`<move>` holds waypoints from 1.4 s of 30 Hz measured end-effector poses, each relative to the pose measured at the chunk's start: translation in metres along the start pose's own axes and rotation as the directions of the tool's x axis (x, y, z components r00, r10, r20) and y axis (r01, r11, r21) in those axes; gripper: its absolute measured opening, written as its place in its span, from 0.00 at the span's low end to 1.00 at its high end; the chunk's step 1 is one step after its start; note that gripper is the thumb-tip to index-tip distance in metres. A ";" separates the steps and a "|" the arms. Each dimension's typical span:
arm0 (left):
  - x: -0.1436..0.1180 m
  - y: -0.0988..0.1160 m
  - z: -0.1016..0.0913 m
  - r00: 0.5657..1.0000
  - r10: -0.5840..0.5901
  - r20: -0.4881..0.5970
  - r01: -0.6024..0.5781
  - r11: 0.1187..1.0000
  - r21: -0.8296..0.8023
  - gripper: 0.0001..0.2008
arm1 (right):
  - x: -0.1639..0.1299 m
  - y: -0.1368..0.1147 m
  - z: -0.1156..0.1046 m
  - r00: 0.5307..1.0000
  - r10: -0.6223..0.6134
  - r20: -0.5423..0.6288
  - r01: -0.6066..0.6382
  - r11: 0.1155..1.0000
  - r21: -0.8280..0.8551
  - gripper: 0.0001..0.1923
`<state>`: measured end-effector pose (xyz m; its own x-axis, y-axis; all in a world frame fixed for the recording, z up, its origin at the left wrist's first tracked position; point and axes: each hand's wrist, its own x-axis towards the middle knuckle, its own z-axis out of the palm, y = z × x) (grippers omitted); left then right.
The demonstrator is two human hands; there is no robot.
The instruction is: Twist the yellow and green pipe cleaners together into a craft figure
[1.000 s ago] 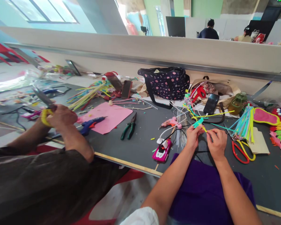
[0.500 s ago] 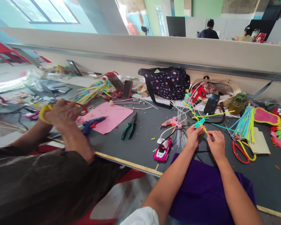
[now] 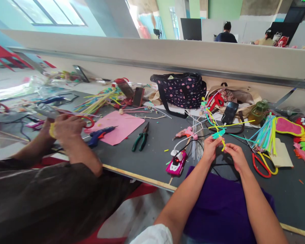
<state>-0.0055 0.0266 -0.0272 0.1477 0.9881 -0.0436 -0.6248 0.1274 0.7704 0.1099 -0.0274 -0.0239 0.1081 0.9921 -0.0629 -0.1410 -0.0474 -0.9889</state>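
A dark grey tabletop (image 3: 152,149) with a pale wooden edge runs across the frame; behind it a low beige partition wall (image 3: 152,54) carries a grey metal rail (image 3: 218,73); at upper left a window (image 3: 51,12) admits bright daylight onto light blue walls; a red chair (image 3: 1,54) stands at the left edge; beyond the partition, at upper right, green wall panels (image 3: 223,8), a dark screen (image 3: 190,28) and two seated people (image 3: 225,33) at another desk.
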 end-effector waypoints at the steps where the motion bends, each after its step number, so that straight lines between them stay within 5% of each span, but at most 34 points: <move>1: 0.000 0.000 0.000 1.000 -0.002 -0.003 0.002 1.000 0.000 0.12 | 0.000 0.000 0.000 1.000 0.011 0.011 -0.011 1.000 0.003 0.10; 10: 0.000 0.000 -0.001 0.999 -0.024 0.040 0.025 0.999 -0.024 0.11 | -0.002 -0.006 0.003 0.978 0.100 0.181 -0.127 0.980 0.150 0.13; 16: 0.002 0.002 -0.001 1.000 -0.013 -0.020 0.012 0.999 -0.032 0.12 | -0.003 0.000 0.005 0.988 -0.143 0.053 0.149 0.976 -0.159 0.10; 21: 0.002 0.004 0.001 0.998 -0.019 -0.067 0.016 0.998 -0.054 0.12 | -0.004 0.006 0.007 0.901 -0.422 0.100 0.397 0.709 -0.583 0.04; 26: 0.001 0.003 0.002 0.997 -0.009 -0.070 0.007 0.999 -0.040 0.14 | -0.006 0.007 0.010 0.786 -0.604 0.129 0.435 0.393 -0.810 0.02; 31: 0.002 0.002 0.002 0.995 -0.005 -0.095 -0.001 0.998 -0.063 0.13 | -0.008 0.006 0.012 0.738 -0.655 0.161 0.438 0.285 -0.852 0.05; 36: 0.002 0.003 0.002 0.998 -0.006 -0.070 0.000 0.996 -0.086 0.13 | -0.010 0.004 0.014 0.755 -0.651 0.082 0.417 0.381 -0.825 0.07; 42: 0.002 0.004 0.003 0.999 -0.001 -0.048 -0.003 0.995 -0.096 0.12 | -0.009 0.005 0.017 0.888 -0.445 -0.115 0.320 0.779 -0.540 0.12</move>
<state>-0.0055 0.0288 -0.0228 0.1113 0.9909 -0.0754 -0.6957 0.1319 0.7061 0.0918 -0.0350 -0.0264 0.2721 0.8889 0.3686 0.4559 0.2182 -0.8628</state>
